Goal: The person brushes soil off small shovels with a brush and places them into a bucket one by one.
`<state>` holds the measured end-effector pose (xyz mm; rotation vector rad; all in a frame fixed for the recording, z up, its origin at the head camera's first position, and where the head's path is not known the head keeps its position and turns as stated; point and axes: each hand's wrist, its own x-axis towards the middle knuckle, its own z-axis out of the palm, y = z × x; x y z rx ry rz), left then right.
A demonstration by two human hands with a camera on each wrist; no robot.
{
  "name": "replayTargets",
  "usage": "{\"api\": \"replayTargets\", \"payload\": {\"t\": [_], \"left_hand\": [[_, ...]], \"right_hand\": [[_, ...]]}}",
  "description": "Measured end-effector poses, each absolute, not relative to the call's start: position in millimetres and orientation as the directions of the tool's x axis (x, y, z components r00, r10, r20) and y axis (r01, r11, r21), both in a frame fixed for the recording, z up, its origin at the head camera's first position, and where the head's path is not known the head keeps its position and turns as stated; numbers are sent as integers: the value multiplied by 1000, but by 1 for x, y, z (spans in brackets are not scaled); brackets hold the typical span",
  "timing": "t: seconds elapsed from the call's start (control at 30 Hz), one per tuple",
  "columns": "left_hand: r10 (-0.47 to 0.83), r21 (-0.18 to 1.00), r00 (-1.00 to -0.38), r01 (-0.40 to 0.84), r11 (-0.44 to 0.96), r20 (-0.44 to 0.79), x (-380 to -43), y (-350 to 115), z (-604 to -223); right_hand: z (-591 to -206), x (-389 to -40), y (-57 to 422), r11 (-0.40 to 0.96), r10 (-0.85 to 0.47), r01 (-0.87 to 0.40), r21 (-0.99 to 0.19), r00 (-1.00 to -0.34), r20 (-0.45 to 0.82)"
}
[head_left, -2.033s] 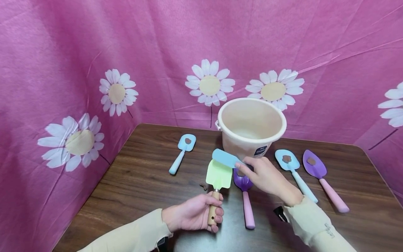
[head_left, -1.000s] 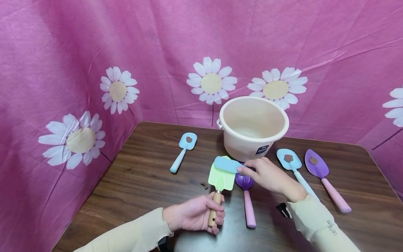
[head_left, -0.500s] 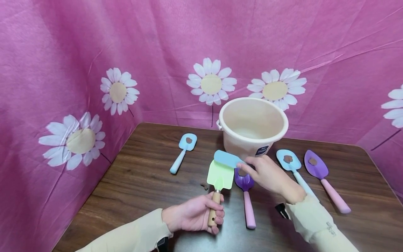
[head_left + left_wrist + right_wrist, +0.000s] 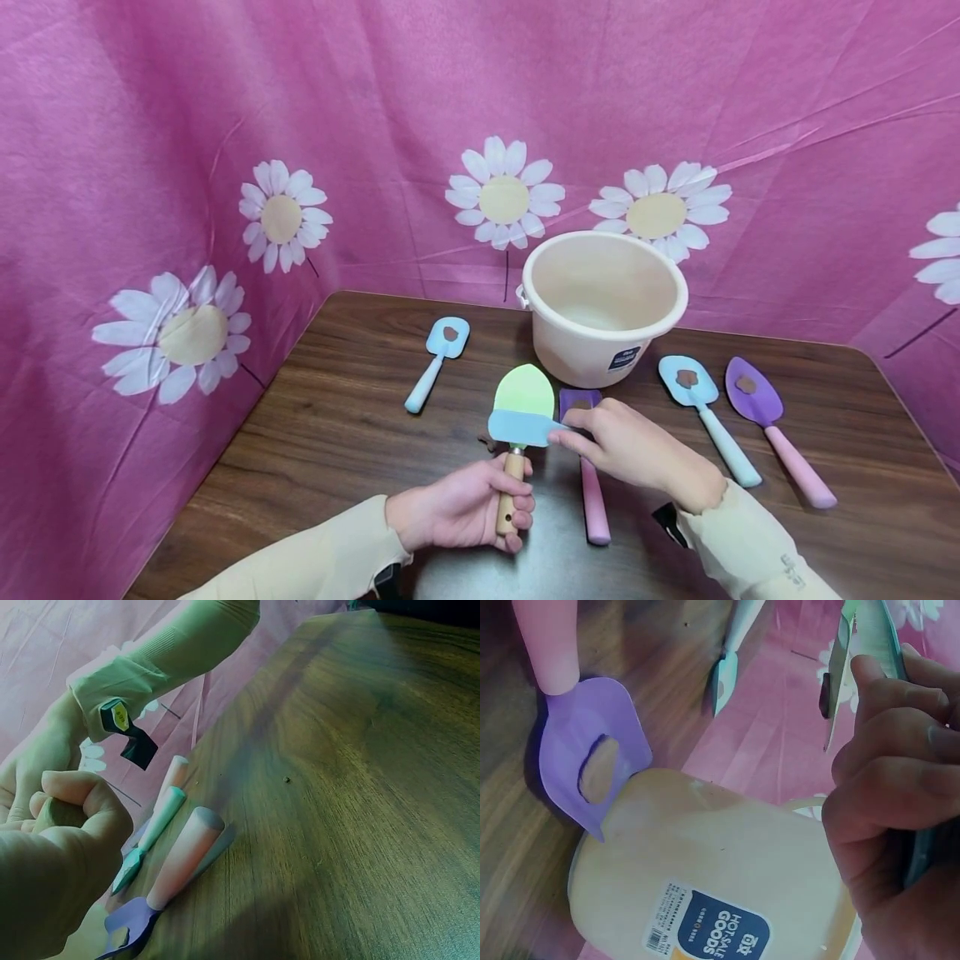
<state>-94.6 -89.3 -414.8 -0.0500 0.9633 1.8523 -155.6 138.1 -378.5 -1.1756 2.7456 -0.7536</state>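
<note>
My left hand (image 4: 461, 507) grips the wooden handle of a garden trowel (image 4: 525, 387), its light green blade pointing away from me. The fingers of my right hand (image 4: 637, 450) hold a flat blue spatula (image 4: 521, 427), which lies crosswise over the lower blade, near the handle. In the right wrist view a dark brown lump (image 4: 826, 696) shows at the green blade's edge. Just under my right hand is a purple trowel (image 4: 581, 398) with a pink handle, partly covered by the hand. Small brown bits (image 4: 487, 443) lie on the table left of the green trowel.
A cream bucket (image 4: 573, 360) stands behind my hands, near the table's back edge. To the left lies a small blue trowel (image 4: 426, 383). On the right are another blue trowel (image 4: 723, 437) and a purple trowel (image 4: 791, 458). Each carries a brown lump.
The blue spatula in my right hand has moved from the green blade's far end down towards its handle, uncovering the tip. My left hand keeps its hold on the trowel.
</note>
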Motion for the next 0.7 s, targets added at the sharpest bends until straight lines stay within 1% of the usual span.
{"api": "replayTargets", "payload": {"t": [0.27, 0.4, 0.5, 0.7], "left_hand": [[758, 587, -482, -793, -164, -439, -92, -89, -414], [760, 590, -480, -792, -160, -438, -91, -88, -414], [762, 589, -478, -792, -159, -436, -91, -88, -414], [764, 586, -477, -794, -162, -434, -90, -88, -415]], "right_hand": [[-386, -164, 146, 557, -687, -645, -523, -712, 146], [-386, -169, 150, 574, -652, -620, -536, -741, 160], [-386, -173, 152, 598, -619, -602, -529, -766, 173], [-383, -180, 153, 626, -585, -598, -500, -785, 205]]}}
